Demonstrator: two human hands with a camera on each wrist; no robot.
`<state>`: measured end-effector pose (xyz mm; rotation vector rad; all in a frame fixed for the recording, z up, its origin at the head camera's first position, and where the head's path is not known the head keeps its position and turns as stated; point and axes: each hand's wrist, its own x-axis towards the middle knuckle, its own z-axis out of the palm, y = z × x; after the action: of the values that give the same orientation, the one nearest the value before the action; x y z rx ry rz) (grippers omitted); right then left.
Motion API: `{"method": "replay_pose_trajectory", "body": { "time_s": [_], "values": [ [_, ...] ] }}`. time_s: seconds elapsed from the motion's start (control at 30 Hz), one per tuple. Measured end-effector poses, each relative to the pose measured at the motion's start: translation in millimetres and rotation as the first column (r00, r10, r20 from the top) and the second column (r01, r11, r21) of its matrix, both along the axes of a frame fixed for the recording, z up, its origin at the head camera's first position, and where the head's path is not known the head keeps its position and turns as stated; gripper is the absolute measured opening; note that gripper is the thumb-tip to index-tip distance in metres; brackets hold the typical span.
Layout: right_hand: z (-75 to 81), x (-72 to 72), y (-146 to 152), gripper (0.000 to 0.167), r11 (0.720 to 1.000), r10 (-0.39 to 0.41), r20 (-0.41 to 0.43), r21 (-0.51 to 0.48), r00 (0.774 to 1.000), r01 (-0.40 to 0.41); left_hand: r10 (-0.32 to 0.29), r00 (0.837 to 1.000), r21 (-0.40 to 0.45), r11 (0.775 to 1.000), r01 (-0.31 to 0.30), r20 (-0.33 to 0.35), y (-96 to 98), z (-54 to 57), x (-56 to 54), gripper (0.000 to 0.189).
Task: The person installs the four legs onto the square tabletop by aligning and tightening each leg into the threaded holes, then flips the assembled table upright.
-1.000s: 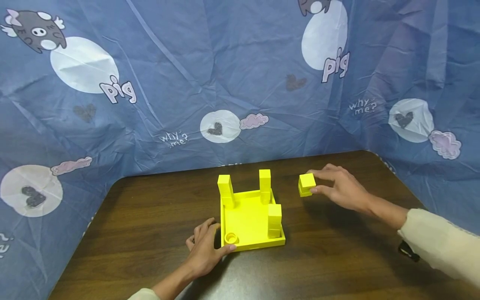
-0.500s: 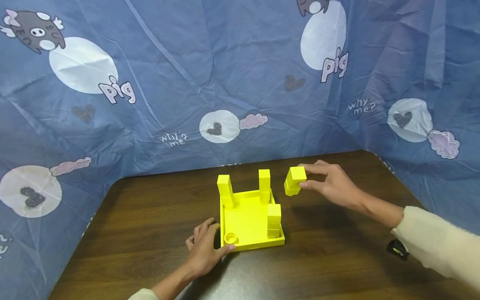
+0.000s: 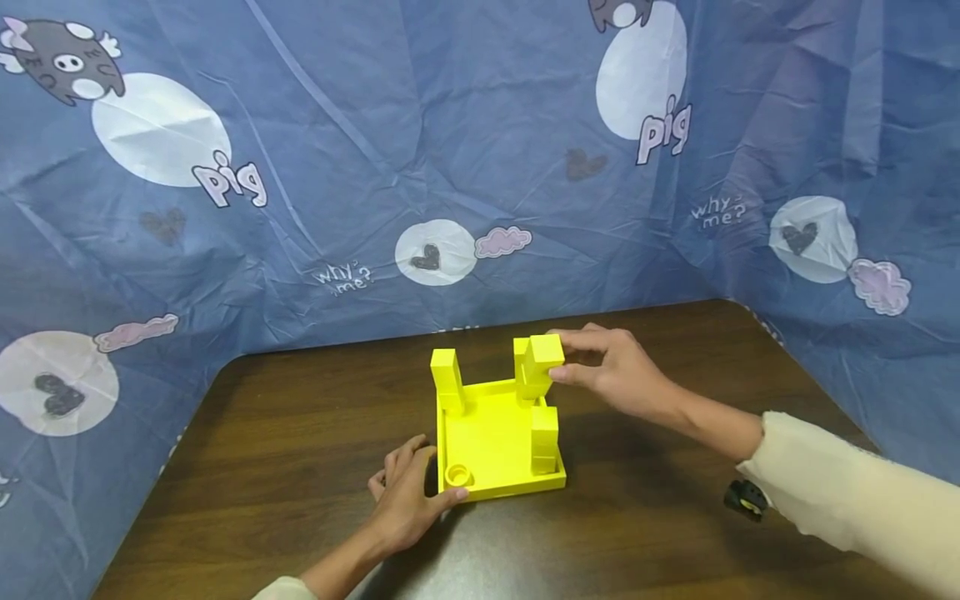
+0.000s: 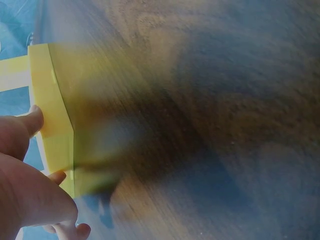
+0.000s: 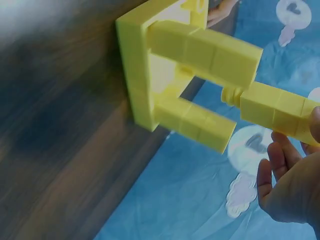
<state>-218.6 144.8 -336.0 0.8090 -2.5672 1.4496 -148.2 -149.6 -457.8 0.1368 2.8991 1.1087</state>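
Observation:
A square yellow tabletop-like base (image 3: 491, 446) with a raised rim lies on the table. Square yellow legs stand upright at its back left (image 3: 447, 379), back right (image 3: 519, 367) and front right (image 3: 544, 442) corners. A round yellow socket (image 3: 458, 476) shows at the front left corner. There my left hand (image 3: 407, 502) grips the base, thumb on the front rim, fingers along the left side. My right hand (image 3: 626, 375) pinches another yellow leg (image 3: 547, 357) in the air near the back right one. In the right wrist view its threaded end (image 5: 231, 96) points towards the base.
The dark wooden table (image 3: 322, 417) extends around the base on all sides. A blue printed cloth (image 3: 337, 167) hangs behind it and at both sides. A small black device (image 3: 746, 500) is strapped beneath the right sleeve.
My right hand has moved left with the leg, from right of the base to above its back right corner. The left hand and the base hold still.

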Motion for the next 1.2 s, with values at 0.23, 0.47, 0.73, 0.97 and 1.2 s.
{"method": "replay_pose_trajectory", "body": {
  "time_s": [0.23,0.47,0.73,0.97,1.2],
  "values": [
    [1.1,2.8,-25,0.047,1.0,0.019,-0.006,-0.01,1.0,-0.019,-0.007,1.0,-0.002,1.0,0.007,-0.008,-0.8,0.0,0.6,0.063],
    [3.1,7.7,-51,0.047,0.999,0.03,0.038,0.039,0.999,-0.032,-0.012,1.0,0.0,1.0,0.012,-0.013,-1.4,1.1,0.9,0.063],
    [5.5,16.7,-79,0.044,0.996,0.054,0.172,0.06,0.984,-0.065,-0.003,1.0,-0.009,1.0,0.002,-0.015,-0.5,-0.8,-1.2,0.062],
    [2.3,22.9,-95,0.047,0.992,0.056,0.212,0.099,0.976,-0.079,0.0,1.0,-0.01,1.0,0.0,-0.005,-1.3,-2.0,-2.8,0.065],
    [-2.6,28.4,-107,0.048,0.98,0.088,0.223,0.154,0.971,-0.124,-0.006,1.0,-0.011,1.0,0.006,-0.007,-0.7,-1.3,-2.0,0.061]
  ]
}}
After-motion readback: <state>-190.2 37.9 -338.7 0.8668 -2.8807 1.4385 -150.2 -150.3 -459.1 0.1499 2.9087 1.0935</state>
